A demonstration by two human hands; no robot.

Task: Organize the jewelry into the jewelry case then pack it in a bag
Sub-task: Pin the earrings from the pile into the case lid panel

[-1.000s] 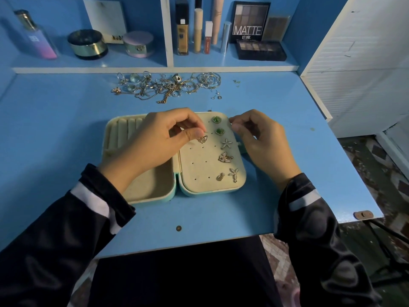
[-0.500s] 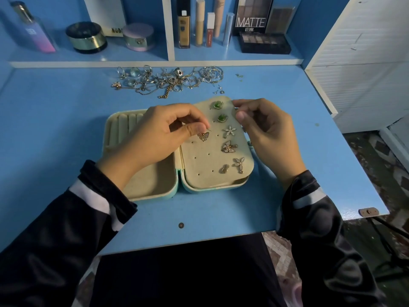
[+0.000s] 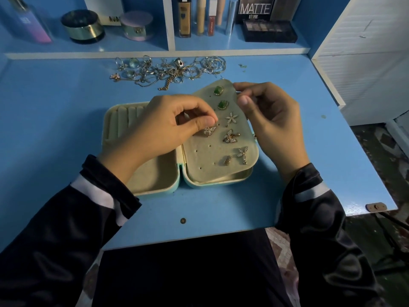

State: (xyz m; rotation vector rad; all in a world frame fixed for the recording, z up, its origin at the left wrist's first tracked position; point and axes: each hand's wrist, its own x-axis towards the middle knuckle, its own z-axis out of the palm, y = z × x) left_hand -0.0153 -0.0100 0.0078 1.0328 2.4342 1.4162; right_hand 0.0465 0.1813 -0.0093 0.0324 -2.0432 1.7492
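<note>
Bench [image 3: 55,120]: blue; the jewelry case [image 3: 159,192] lies open on it, close to the front edge.
Left half of case: the ring rolls [image 3: 126,116] carry no ring in the part that shows; the left hand covers the rest.
Left hand [image 3: 159,129]: its grip is closed on a butterfly earring [image 3: 209,130], pinched between thumb and forefinger and held against the earring panel [image 3: 205,156].
Right hand [image 3: 270,120]: its grip pinches the far right edge of the panel and holds that edge up, so the panel stands tilted above the right half of the case.
Done: 6 earrings sit on the panel in its right column, 2 green ones at the far end; the butterfly is the 7th.
Step now: probably fixing this earring through a hole; whether its back is on, I cannot tell.
Pile of jewelry [image 3: 168,70]: rings, chains and hoops tangled at the far edge of the bench, well apart from the case.
Shelf [image 3: 221,49]: cosmetics stand behind the pile.
Left: most of the work; the pile must go in, the case must be closed and packed. No bag shows.
</note>
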